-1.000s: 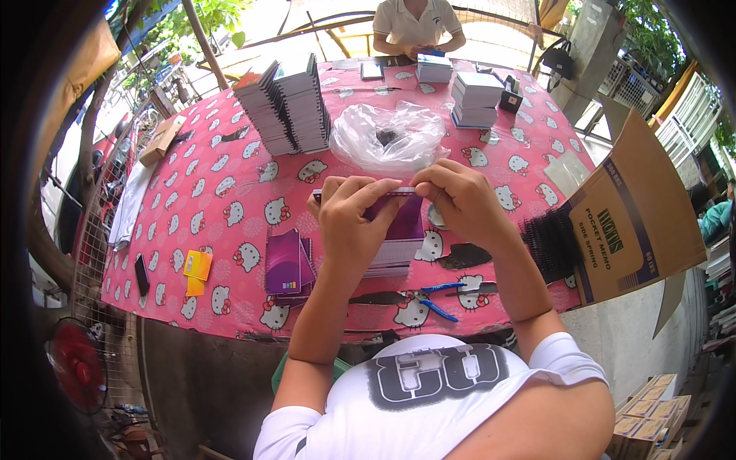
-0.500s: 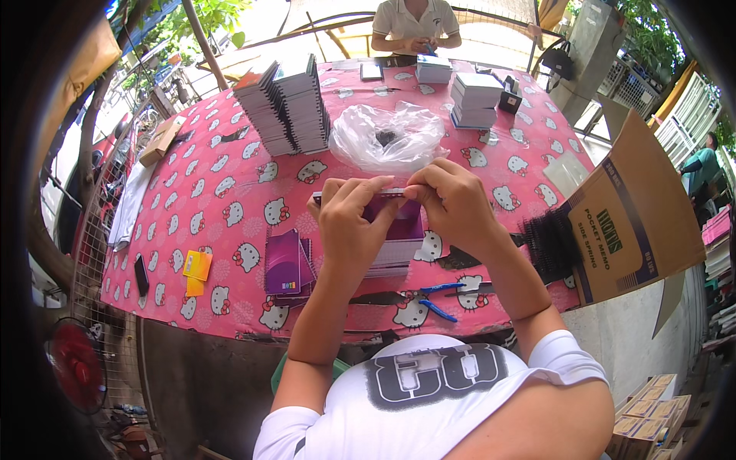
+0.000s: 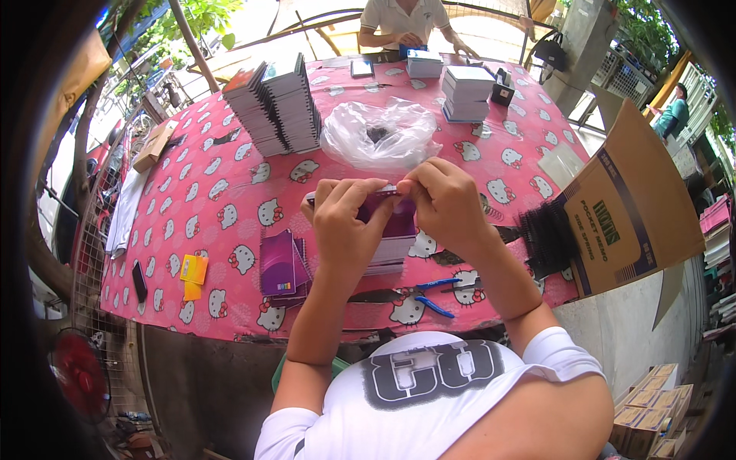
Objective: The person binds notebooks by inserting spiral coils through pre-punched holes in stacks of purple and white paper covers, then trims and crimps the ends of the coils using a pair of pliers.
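We judge edge work in hand: left hand (image 3: 343, 208) pinches the pad (image 3: 389, 189) over the purple stack (image 3: 399, 222); right hand (image 3: 443, 195) bunched at its edge (grip: cannot tell). Next calls for steadiness.

pink-covered table (image 3: 249, 203) | spiral-bound stacks (image 3: 296, 115) | plastic bag (image 3: 349, 139) | purple notebooks (image 3: 277, 264) | blue-handled pliers (image 3: 437, 284)

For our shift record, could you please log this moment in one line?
left hand: holds notebook | right hand: fingers at notebook's right end | nearby: purple notebooks, blue-handled tool | beyond: plastic bag
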### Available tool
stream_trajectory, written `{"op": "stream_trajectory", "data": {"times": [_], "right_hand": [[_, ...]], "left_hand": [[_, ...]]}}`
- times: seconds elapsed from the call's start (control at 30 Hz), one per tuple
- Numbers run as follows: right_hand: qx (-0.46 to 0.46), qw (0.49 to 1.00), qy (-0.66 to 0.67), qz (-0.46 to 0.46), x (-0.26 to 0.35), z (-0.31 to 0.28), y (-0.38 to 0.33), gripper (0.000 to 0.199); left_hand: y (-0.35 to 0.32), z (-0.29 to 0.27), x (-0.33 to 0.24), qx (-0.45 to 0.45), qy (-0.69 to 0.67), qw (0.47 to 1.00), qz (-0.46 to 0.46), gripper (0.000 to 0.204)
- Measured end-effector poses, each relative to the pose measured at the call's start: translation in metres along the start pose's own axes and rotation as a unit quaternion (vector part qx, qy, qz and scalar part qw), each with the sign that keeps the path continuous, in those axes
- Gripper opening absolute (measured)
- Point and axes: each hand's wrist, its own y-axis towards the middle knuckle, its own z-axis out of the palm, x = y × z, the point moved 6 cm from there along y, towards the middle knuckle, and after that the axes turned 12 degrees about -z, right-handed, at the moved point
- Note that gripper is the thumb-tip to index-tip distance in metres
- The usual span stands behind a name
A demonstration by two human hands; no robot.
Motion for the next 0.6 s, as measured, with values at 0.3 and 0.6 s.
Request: {"op": "stream_trajectory", "data": {"times": [0.3,0.6], "right_hand": [[0.343,0.921,-0.068,0.173,-0.234,0.032,-0.144,0.041],[0.065,0.982,-0.090,0.150,-0.223,0.013,-0.106,0.040]], "left_hand": [[0.005,0.000,-0.004,0.057,-0.028,0.998,0.012,0.024],[0.003,0.001,0.004,0.031,-0.019,0.999,0.003,0.030]]}}
